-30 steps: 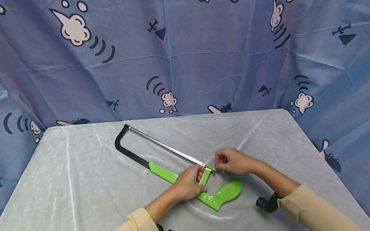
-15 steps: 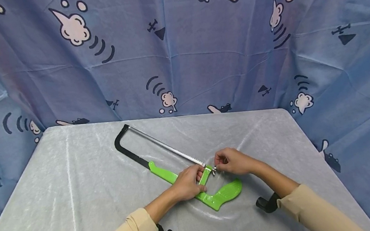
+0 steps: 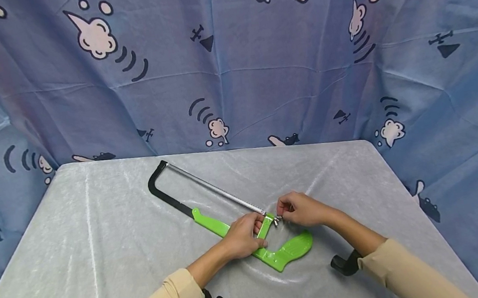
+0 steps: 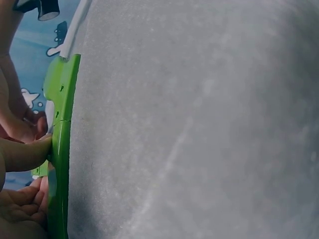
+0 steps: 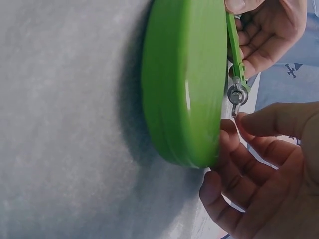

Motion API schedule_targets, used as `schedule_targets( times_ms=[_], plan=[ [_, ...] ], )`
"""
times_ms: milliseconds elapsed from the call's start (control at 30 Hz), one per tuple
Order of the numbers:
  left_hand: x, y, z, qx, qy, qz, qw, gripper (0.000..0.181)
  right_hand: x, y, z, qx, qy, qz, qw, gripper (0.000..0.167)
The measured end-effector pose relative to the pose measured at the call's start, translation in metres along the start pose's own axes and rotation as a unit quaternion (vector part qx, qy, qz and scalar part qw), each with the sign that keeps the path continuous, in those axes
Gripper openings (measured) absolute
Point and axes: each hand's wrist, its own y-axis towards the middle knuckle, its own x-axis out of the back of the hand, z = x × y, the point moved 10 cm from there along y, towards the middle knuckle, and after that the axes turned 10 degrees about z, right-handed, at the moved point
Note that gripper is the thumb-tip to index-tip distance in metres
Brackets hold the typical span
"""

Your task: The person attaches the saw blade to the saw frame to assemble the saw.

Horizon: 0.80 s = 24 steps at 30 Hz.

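Note:
A hacksaw [image 3: 210, 223] with a green and black frame lies on the grey-covered table, its pale blade [image 3: 212, 186] on the far side. My left hand [image 3: 242, 236] grips the green frame near the upright that bears the blade's near end, thumb over the front. At that end sits a metal wing nut [image 5: 236, 94]. My right hand [image 3: 303, 208] pinches one wing of it between thumb and fingertip, the other fingers loosely curled. The green handle [image 5: 184, 84] fills much of the right wrist view. In the left wrist view the frame [image 4: 61, 149] hides part of both hands.
The table [image 3: 114, 266] has a wrinkled grey cloth. Behind and beside it hangs a blue curtain [image 3: 169, 102] printed with planes and clouds. Black wrist mounts [image 3: 346, 261] stick out below both sleeves.
My right fingers shift slightly at the wing nut, and its wings show at a changed angle. The left hand and the hacksaw frame stay in place.

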Motion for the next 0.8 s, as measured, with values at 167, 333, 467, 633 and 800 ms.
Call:
schedule_targets(
  times_ms=[167,333,467,633,800],
  plan=[
    [0.0,0.0,-0.001,-0.001,0.001,0.001,1.0,0.046,-0.003,0.0,-0.001,-0.002,0.004,0.008,1.0,0.009],
    [0.0,0.0,-0.001,-0.001,-0.005,0.001,1.0,0.047,-0.005,0.001,-0.002,0.0,0.013,0.015,0.9998,0.01],
    [0.0,0.0,-0.002,-0.003,-0.005,0.0,1.0,0.048,-0.008,0.001,-0.002,-0.002,0.027,0.025,0.9993,0.011],
    [0.001,0.0,-0.002,-0.006,-0.001,-0.001,1.0,0.048,-0.01,0.002,-0.001,-0.001,0.037,0.03,0.9989,0.011],
    [0.001,0.0,-0.002,-0.004,-0.004,0.001,1.0,0.047,-0.014,0.002,-0.003,-0.005,0.045,0.037,0.9983,0.011]
  ],
)
